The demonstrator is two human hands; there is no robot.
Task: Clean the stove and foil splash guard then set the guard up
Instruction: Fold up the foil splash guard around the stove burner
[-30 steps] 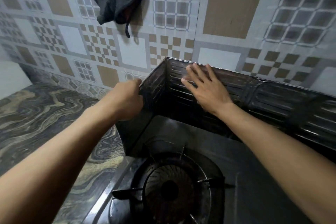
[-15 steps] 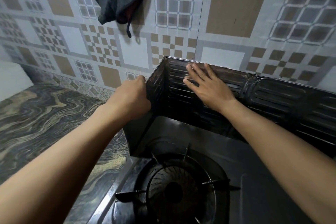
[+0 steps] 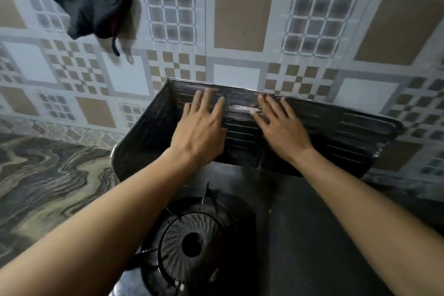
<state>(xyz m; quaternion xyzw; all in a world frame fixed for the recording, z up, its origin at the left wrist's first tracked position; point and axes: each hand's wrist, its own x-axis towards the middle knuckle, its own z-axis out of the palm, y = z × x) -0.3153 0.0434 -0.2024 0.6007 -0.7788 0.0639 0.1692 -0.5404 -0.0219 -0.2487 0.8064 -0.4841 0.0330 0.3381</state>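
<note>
While pressed flat by both palms, foil splash guard [image 3: 324, 127] stood upright against tiled wall [image 3: 242, 19] behind stove [image 3: 312, 235], apparently being seated into place. Left hand [image 3: 201, 127] and right hand [image 3: 278, 125] spread open, fingers splayed on ribbed back panel, gripping nothing. Side wing folded forward at left, beside marbled surface [image 3: 48, 187]. Burner [image 3: 192, 243] directly below forearms; dark cloth [image 3: 93, 7] hung on wall, well clear.
</note>
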